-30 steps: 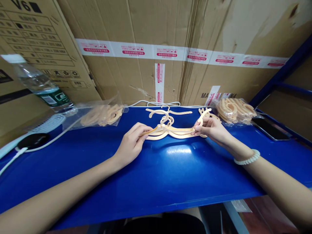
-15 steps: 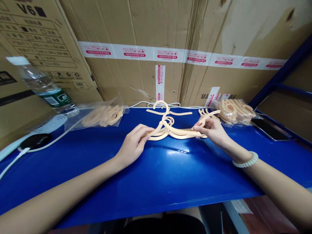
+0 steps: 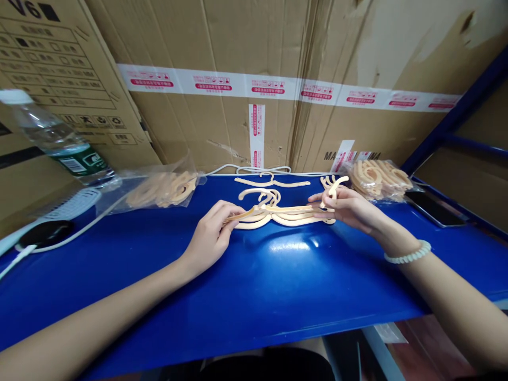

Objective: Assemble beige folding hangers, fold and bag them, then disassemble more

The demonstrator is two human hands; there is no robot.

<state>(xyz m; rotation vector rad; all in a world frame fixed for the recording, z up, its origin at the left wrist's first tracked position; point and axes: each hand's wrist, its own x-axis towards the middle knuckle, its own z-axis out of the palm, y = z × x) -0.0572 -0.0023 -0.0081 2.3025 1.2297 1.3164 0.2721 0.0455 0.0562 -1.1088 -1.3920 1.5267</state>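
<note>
A beige clothes hanger (image 3: 260, 207) tilts over a small stack of similar hangers (image 3: 293, 220) on the blue table. My left hand (image 3: 212, 230) pinches the left arm of this tilted hanger between thumb and fingers. At its other end, my right hand (image 3: 353, 209) grips a curved beige hanger piece (image 3: 336, 189), which sticks up above the fingers. Whether that piece is joined to the hanger's right arm cannot be made out. Behind the stack lies a single hanger (image 3: 273, 183). More curved beige pieces (image 3: 326, 182) show just beyond my right fingers.
Bags of beige parts lie left (image 3: 177, 190) and right (image 3: 381, 177). A phone (image 3: 434, 208) is at the right. On the left are a water bottle (image 3: 73, 153), a white hairbrush (image 3: 75, 203) and a black disc with a cable (image 3: 47, 233). Cardboard (image 3: 222, 132) stands behind.
The held hanger has tipped lower, its hook dropping toward the stack. My right hand has turned, and the curved piece in it now points more upward. The view has shifted slightly.
</note>
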